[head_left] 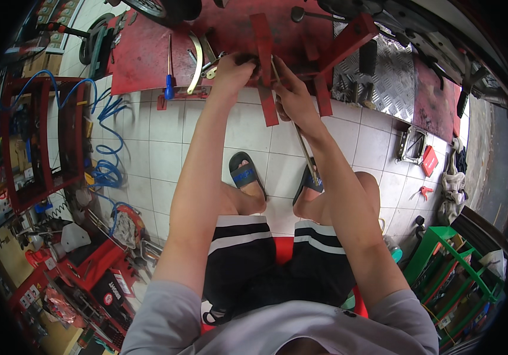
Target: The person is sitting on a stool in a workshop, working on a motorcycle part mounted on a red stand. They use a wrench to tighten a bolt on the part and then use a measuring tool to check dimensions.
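Note:
My right hand (pixel 295 100) is closed around a long thin metal rod (pixel 302 142), which slants from the red stand down past my forearm. My left hand (pixel 236 71) is at the near edge of the red work platform (pixel 141 53), left of the red metal stand (pixel 263 53). Its fingers are curled in, and what they grip is hidden by the hand and shadow. Beside that hand lie a curved yellowish metal strip (pixel 196 62) and small metal parts (pixel 211 72). Farther left is a screwdriver (pixel 169 89) with a blue handle, its shaft pointing away from me.
A wheel (pixel 147 9) stands at the platform's far edge. Diamond-plate metal (pixel 393 83) covers its right part. A coiled blue air hose (pixel 109 171) hangs by a red rack (pixel 41 142) on the left. A green rack (pixel 443 266) and a metal frame (pixel 412 145) stand at right.

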Tool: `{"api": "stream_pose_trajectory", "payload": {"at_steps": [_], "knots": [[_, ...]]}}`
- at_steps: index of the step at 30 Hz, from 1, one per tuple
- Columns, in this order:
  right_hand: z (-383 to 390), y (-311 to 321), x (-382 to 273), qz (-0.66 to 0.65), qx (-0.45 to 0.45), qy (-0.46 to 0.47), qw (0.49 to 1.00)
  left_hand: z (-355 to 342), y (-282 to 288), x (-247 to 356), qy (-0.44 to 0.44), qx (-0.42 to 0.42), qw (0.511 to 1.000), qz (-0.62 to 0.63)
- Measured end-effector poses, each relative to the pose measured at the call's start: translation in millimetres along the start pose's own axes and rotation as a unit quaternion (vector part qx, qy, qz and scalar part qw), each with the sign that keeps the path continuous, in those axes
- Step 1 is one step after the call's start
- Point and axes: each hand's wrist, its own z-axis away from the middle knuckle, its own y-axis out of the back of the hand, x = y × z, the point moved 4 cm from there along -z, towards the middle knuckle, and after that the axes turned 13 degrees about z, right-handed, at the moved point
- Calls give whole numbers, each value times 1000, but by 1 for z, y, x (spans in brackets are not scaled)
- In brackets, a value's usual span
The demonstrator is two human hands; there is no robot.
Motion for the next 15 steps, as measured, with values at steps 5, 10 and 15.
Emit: {"api": "stream_pose_trajectory", "payload": {"at_steps": [5,10,15], "knots": [[2,-2,-3,-11,25,-7,1000,4,-7,-1,58,10,998,-25],[3,-3,-4,1,28,9,1000,0,-3,-10,102,21,992,-76],[3,-4,-2,-21,19,-5,1000,0,-4,-3,6,67,997,-46]]}}
